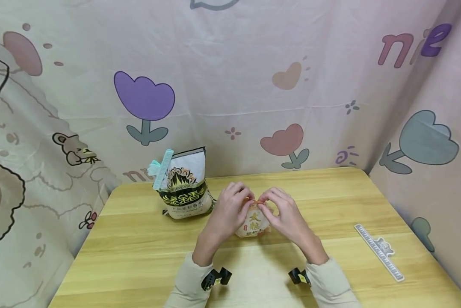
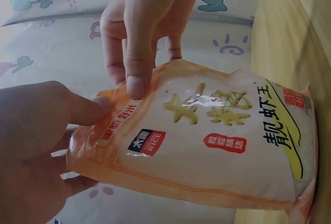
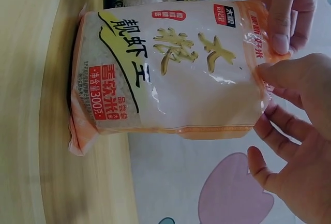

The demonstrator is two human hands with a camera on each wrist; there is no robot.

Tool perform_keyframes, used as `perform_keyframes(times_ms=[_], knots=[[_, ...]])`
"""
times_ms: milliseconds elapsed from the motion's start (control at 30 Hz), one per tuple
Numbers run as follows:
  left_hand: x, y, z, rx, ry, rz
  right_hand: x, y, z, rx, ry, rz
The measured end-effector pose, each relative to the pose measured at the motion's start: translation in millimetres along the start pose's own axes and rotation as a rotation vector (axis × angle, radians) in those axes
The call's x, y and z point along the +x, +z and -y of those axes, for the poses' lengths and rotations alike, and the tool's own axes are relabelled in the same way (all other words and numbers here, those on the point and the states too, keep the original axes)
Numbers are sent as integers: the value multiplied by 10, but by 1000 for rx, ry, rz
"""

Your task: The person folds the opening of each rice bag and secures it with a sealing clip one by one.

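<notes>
A small orange-and-white rice bag (image 1: 252, 222) stands on the table between the two hands. My left hand (image 1: 230, 207) pinches its orange top edge on the left side. At the right part of that same edge, my right hand (image 1: 286, 214) pinches the film between thumb and fingers. The left wrist view has the bag's front (image 2: 207, 125) with gold characters, the thumbs pressed on its top band. Rice shows through the lower part of the bag (image 3: 165, 74) in the right wrist view, and its mouth looks flattened between the hands.
Back left stands a larger white, black and yellow rice bag (image 1: 186, 201), a teal bag clip (image 1: 163, 170) across its upper corner. A long grey strip with a cartoon figure (image 1: 379, 252) lies on the wooden table (image 1: 138, 256) at right. Printed curtains (image 1: 223, 77) enclose the table's back and sides.
</notes>
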State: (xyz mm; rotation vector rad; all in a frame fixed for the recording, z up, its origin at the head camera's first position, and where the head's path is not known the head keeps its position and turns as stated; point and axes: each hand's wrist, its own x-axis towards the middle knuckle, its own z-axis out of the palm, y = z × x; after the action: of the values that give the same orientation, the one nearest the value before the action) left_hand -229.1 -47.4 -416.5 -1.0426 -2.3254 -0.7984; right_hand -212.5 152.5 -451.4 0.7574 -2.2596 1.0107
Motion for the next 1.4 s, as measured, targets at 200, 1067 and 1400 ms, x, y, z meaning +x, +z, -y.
perform_keyframes(times_ms=[200, 1067, 1400], knots=[[-8, 15, -20, 160, 10, -7, -11, 20, -36, -14, -24, -7], [-22, 12, -1, 125, -28, 9, -123, -9, -167, -52, -26, 18], [-12, 15, -29, 82, -22, 9, -98, 107, -116, -161, -85, -56]])
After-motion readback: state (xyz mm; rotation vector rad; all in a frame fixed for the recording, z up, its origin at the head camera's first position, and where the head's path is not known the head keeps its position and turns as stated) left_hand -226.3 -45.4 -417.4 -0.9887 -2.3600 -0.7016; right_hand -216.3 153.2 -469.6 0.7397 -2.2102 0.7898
